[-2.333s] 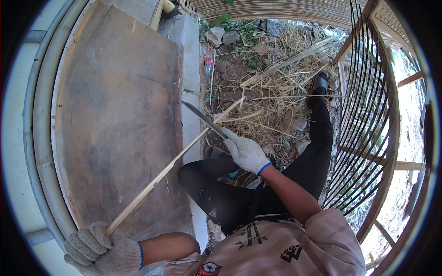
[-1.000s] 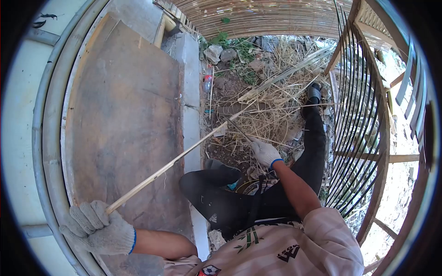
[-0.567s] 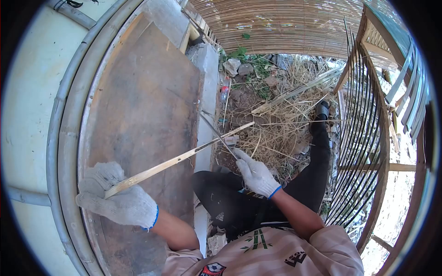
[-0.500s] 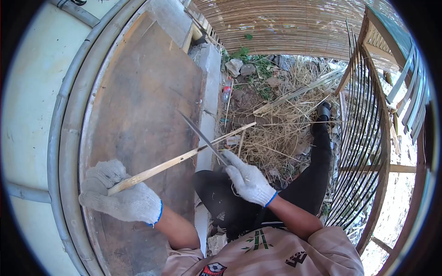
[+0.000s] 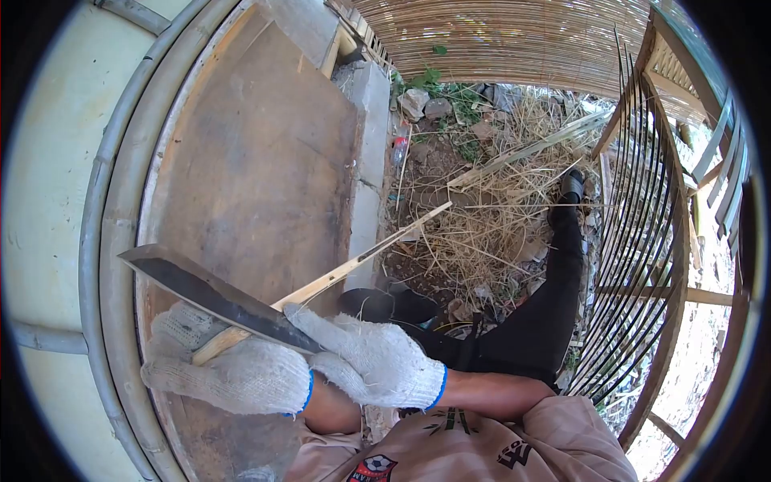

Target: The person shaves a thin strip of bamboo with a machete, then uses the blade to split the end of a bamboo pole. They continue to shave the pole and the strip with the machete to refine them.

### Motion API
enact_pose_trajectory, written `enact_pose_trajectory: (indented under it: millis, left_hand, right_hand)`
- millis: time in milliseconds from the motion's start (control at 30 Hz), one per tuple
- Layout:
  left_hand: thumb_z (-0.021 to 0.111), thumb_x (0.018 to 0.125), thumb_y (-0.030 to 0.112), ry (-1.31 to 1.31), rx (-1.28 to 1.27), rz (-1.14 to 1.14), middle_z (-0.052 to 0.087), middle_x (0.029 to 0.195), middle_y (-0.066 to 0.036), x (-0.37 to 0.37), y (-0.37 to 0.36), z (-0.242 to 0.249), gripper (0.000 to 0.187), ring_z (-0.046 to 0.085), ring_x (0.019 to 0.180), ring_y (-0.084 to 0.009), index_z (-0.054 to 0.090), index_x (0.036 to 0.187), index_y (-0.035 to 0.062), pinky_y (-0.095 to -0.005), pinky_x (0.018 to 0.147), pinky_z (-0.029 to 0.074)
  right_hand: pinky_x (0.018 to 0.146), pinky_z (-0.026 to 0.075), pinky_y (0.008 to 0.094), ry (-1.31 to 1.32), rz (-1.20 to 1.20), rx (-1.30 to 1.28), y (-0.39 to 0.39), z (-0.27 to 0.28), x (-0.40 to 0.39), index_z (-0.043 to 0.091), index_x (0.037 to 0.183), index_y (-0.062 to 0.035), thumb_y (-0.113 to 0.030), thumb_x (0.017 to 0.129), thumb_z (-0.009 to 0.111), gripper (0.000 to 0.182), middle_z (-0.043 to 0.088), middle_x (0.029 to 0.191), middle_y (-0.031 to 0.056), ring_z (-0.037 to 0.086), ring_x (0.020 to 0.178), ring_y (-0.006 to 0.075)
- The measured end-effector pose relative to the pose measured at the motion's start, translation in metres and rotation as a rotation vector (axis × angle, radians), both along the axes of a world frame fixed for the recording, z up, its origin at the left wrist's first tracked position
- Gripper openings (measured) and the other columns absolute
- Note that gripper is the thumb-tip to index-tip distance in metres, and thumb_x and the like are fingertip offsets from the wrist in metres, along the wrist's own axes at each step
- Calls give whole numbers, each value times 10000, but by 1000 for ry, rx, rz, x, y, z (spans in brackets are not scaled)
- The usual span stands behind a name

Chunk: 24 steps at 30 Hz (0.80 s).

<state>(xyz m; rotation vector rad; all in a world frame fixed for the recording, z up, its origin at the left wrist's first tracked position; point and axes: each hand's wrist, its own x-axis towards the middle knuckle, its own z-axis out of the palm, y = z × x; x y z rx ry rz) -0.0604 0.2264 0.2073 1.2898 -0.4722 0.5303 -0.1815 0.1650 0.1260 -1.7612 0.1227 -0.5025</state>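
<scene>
While your left hand (image 5: 233,371) is closed around the near end of the strip (image 5: 353,261), your right hand (image 5: 373,361) is clenched on the handle of the knife (image 5: 213,293). Both hands wear white knit gloves with blue cuffs, and the right sits just beside the left, partly over its wrist. The knife blade runs up and to the left from your right fist and crosses above the left glove; its tip lies over the rim of the board (image 5: 257,177). Whether the blade touches the strip cannot be told. The strip is pale and thin. It runs from your left fist up and to the right, over the board's edge and the concrete curb (image 5: 371,161), and its far end hangs above the dry straw (image 5: 490,233). Your leg (image 5: 554,289), in black, stretches out over the straw. A slatted frame (image 5: 650,201) stands just beyond the leg.
</scene>
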Motion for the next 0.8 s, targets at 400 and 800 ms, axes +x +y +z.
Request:
enact_pose_trajectory:
  millis: [400, 800]
  left_hand:
    - [439, 1144, 425, -37, -210, 114, 598, 915, -146, -23, -41, 23, 494, 614, 887, -244, 608, 1082, -34, -370, 848, 546]
    - [520, 1133, 324, -96, -261, -530, 313, 770, -10, 7, -3, 18, 389, 284, 681, -163, 425, 816, 118, -356, 607, 285]
  right_hand:
    - [780, 567, 514, 115, -138, 144, -18, -48, 11, 354, 1635, -105, -222, 1044, 561, 637, 678, 1160, 281, 696, 930, 471]
    - [826, 531, 575, 373, -224, 227, -43, -150, 36, 391, 1606, -121, -294, 1091, 480, 551, 711, 1070, 269, 679, 925, 481]
